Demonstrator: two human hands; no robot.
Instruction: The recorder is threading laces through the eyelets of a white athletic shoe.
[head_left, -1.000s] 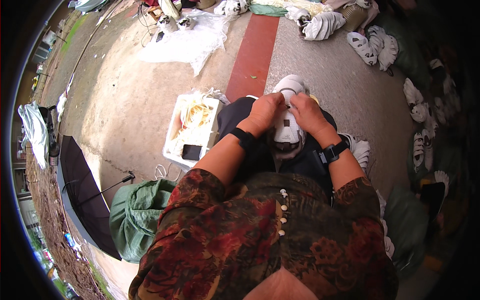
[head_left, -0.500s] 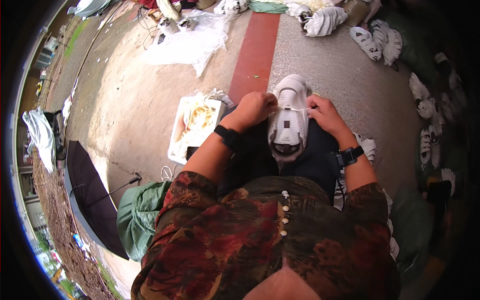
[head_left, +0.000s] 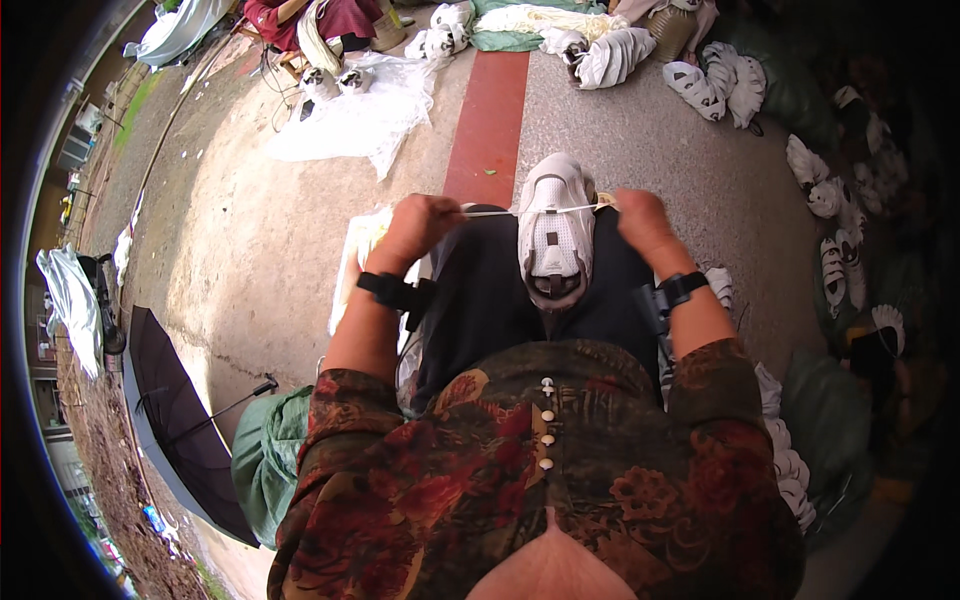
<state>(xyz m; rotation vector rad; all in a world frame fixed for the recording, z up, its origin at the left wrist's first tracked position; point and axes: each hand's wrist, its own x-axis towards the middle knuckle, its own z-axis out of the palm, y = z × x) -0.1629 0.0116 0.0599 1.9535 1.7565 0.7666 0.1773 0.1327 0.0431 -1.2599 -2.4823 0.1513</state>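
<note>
A white-and-grey shoe [head_left: 555, 240] rests on my dark-trousered lap, between my thighs, its toe pointing away from me. A pale shoelace [head_left: 488, 213] runs straight and taut across its upper, out to both sides. My left hand [head_left: 415, 228] is closed on one end, well left of the shoe. On the other side my right hand [head_left: 643, 218] grips the opposite end, closer to the shoe. Something small and yellowish shows beside the right fingers, too small to make out. Behind my left forearm, a white box [head_left: 347, 262] is partly hidden.
White shoes [head_left: 720, 82] lie in groups far right and along the right side. A clear plastic sheet [head_left: 345, 125] covers ground at far left, near a seated person in red [head_left: 275, 22]. An open black umbrella [head_left: 180, 420] and green cloth [head_left: 272, 435] are at my left.
Both hands have moved apart, the left one farther, drawing the lace out straight across the shoe. The view has shifted slightly, showing more of the person at the far left.
</note>
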